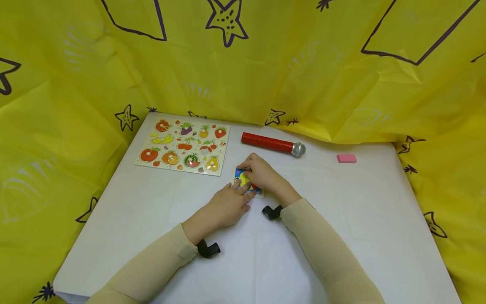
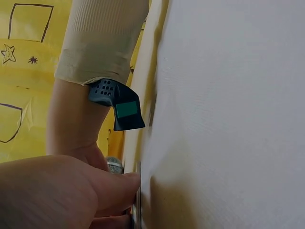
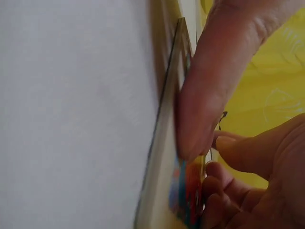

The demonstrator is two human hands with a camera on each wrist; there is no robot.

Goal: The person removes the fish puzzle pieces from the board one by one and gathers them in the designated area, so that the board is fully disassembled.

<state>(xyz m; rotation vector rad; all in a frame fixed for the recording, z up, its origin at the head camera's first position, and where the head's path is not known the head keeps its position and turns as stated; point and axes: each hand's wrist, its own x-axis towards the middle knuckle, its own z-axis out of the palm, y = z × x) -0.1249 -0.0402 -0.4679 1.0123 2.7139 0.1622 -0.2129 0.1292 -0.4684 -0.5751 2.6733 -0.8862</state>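
A small picture puzzle [image 1: 243, 179] in blue, yellow and red with a pale wooden border lies flat on the white table between both hands. My left hand [image 1: 226, 205] rests over its lower left part, with fairly straight fingers pressing on the face. Over the upper right part, my right hand [image 1: 263, 172] bends its thumb and fingers against the picture and grips there; the exact spot of contact is hidden. Close up in the right wrist view, the puzzle [image 3: 189, 191] appears edge-on, with one finger lying along its border and the curled right hand [image 3: 257, 167] beside it.
A fruit peg puzzle board [image 1: 174, 145] lies at the back left. Behind the hands is a red toy microphone [image 1: 267, 142] with a silver head. A pink eraser [image 1: 346, 158] sits at the right. Yellow patterned cloth [image 1: 243, 76] hangs along the table's back and sides.
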